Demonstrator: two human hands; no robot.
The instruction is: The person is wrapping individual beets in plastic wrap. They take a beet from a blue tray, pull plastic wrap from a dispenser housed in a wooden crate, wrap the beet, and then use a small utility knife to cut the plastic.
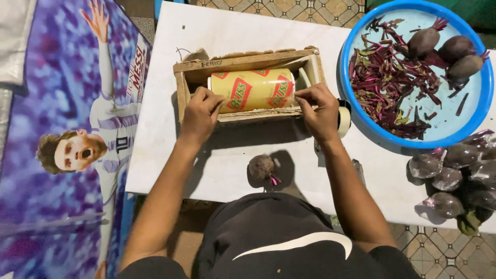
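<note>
A yellow roll of cling film (254, 89) with red labels lies in a rough wooden box (243, 61) on a white table (232, 150). My left hand (200, 112) rests on the box's front edge, fingertips pinching at the roll's left end. My right hand (319, 109) does the same at the roll's right end, fingers curled on the film edge. A single beetroot (262, 168) lies on the table between my forearms, close to the near edge.
A blue basin (480, 111) at the right holds beet stems, trimmings and three beetroots (448, 50). Several film-wrapped beetroots (457, 175) are piled at the table's right edge. A printed banner of a footballer (67, 150) lies to the left. Tiled floor lies beyond and below.
</note>
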